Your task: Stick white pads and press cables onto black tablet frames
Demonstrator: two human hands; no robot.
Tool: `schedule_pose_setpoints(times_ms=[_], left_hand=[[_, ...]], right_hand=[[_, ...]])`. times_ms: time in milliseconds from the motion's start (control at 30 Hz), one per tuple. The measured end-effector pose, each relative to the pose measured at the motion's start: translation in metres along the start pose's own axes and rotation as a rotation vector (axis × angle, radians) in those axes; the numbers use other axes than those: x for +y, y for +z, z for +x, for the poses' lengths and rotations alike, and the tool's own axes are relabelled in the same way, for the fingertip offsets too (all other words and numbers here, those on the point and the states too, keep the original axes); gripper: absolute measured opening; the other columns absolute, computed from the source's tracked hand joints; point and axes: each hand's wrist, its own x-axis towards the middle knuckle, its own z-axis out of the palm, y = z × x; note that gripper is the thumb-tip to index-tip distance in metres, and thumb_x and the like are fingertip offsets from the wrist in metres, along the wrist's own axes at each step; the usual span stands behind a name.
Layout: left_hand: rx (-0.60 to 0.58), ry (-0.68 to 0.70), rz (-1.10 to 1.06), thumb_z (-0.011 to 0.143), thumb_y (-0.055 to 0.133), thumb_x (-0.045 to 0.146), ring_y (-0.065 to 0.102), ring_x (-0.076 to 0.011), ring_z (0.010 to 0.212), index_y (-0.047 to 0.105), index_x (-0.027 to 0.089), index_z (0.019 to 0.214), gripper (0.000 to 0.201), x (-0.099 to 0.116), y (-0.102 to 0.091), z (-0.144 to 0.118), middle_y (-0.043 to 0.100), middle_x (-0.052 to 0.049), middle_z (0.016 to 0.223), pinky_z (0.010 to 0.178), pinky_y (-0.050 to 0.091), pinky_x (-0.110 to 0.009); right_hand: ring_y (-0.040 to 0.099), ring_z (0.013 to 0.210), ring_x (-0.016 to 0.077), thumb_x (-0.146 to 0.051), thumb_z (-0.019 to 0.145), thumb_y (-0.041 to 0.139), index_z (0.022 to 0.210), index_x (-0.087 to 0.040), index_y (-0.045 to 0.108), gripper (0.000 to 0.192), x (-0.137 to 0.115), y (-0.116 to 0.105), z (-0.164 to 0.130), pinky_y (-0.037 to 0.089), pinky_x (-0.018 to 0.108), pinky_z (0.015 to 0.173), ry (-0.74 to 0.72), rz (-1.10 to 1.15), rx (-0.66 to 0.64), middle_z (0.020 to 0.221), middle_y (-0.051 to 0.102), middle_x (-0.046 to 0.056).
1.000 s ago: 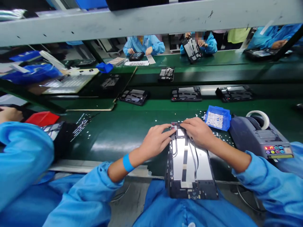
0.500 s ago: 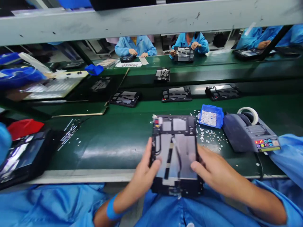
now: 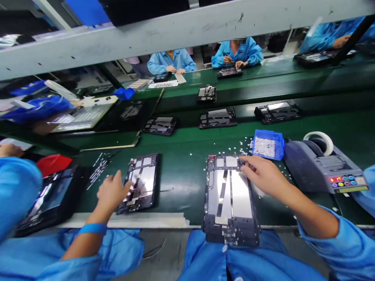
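An opened tablet [image 3: 240, 195], its silver battery and black boards bare, lies in front of me with its near end past the bench edge. My right hand [image 3: 262, 173] has thumb and fingers closed at its upper right corner. A second opened tablet [image 3: 143, 183] rests on the green bench to the left. My left hand [image 3: 114, 191] is beside its left edge, fingers apart; whether they touch it I cannot tell. A blue band is round my left wrist.
A blue bin [image 3: 268, 144] of small white pieces stands by a grey tape dispenser [image 3: 319, 164]. Loose white bits are scattered nearby. Several tablets, such as one tablet [image 3: 218, 118], lie farther back. At far left are a red cloth [image 3: 54, 164] and a co-worker's sleeve [image 3: 17, 191].
My left hand has left the tablet in front and moved left. A second tablet now lies by it. My right hand has moved up to the front tablet's upper right corner.
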Motion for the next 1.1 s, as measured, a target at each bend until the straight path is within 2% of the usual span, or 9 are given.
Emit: schedule_pose_setpoints(times_ms=[67,133,233,333,500,600,833,933,1100], left_hand=[[0.029,0.085,-0.033,0.094,0.052,0.034,0.070,-0.0382,0.108,0.065,0.007,0.129,0.046,0.047,0.005,0.007,0.074,-0.023,0.114,0.097,0.055,-0.057],[-0.041,0.275,-0.118,0.099,0.049,0.033,0.069,-0.0284,0.114,0.069,0.018,0.127,0.038,0.111,0.012,0.013,0.074,-0.013,0.121,0.104,0.053,-0.044],[-0.173,0.638,-0.201,0.101,0.052,0.027,0.068,-0.0276,0.107,0.072,0.022,0.128,0.034,0.200,0.022,0.018,0.074,-0.012,0.119,0.097,0.054,-0.043],[-0.178,0.719,-0.250,0.104,0.049,0.025,0.067,-0.0259,0.100,0.072,0.021,0.126,0.032,0.242,0.031,0.021,0.074,-0.011,0.114,0.089,0.053,-0.041],[-0.193,0.717,-0.317,0.106,0.047,0.024,0.066,-0.0259,0.104,0.069,0.020,0.133,0.035,0.234,0.045,0.022,0.072,-0.011,0.117,0.090,0.053,-0.041],[-0.199,0.713,-0.326,0.105,0.048,0.024,0.066,-0.0267,0.106,0.067,0.019,0.135,0.036,0.229,0.050,0.022,0.073,-0.012,0.120,0.092,0.052,-0.042],[-0.202,0.678,-0.288,0.104,0.054,0.023,0.067,-0.0261,0.101,0.069,0.018,0.131,0.032,0.243,0.047,0.028,0.074,-0.011,0.112,0.089,0.052,-0.041],[-0.185,0.675,-0.240,0.102,0.057,0.024,0.066,-0.0255,0.095,0.074,0.018,0.120,0.025,0.250,0.046,0.031,0.073,-0.010,0.104,0.086,0.051,-0.040],[-0.152,0.649,-0.274,0.100,0.058,0.020,0.065,-0.0240,0.094,0.072,0.019,0.103,0.015,0.246,0.052,0.028,0.071,-0.008,0.099,0.085,0.052,-0.038]], right_hand=[[0.070,0.094,0.0245,-0.029,0.099,0.052,0.127,-0.016,0.074,0.038,-0.003,0.007,0.012,0.051,0.036,0.086,-0.031,-0.054,0.003,0.098,0.077,0.008],[0.070,0.100,0.0263,-0.028,0.101,0.051,0.127,-0.015,0.074,0.037,-0.008,0.014,0.024,0.052,0.039,0.091,-0.069,-0.114,0.009,0.108,0.077,0.010],[0.069,0.103,0.0279,-0.026,0.103,0.048,0.126,-0.015,0.074,0.037,-0.012,0.020,0.027,0.052,0.041,0.093,-0.131,-0.221,0.011,0.112,0.077,0.013],[0.070,0.100,0.0267,-0.026,0.103,0.048,0.125,-0.018,0.075,0.036,-0.003,0.014,0.012,0.054,0.040,0.091,-0.150,-0.247,0.035,0.108,0.078,0.012],[0.074,0.102,0.0260,-0.029,0.102,0.050,0.119,-0.019,0.078,0.034,0.030,-0.011,-0.019,0.056,0.039,0.092,0.023,-0.191,0.169,0.110,0.080,0.010],[0.074,0.109,0.0264,-0.029,0.101,0.051,0.116,-0.019,0.078,0.033,0.034,-0.019,-0.022,0.056,0.039,0.096,0.075,-0.174,0.268,0.117,0.079,0.010],[0.071,0.101,0.0249,-0.022,0.102,0.051,0.117,-0.018,0.078,0.031,-0.013,0.018,0.025,0.053,0.038,0.093,-0.164,-0.218,0.030,0.108,0.079,0.010],[0.071,0.105,0.0250,-0.020,0.102,0.052,0.119,-0.018,0.078,0.031,-0.028,0.033,0.053,0.053,0.037,0.094,-0.163,-0.217,-0.053,0.111,0.078,0.011],[0.071,0.110,0.0239,-0.019,0.101,0.054,0.120,-0.019,0.078,0.031,-0.031,0.041,0.077,0.052,0.036,0.098,-0.095,-0.130,-0.034,0.118,0.078,0.010]])
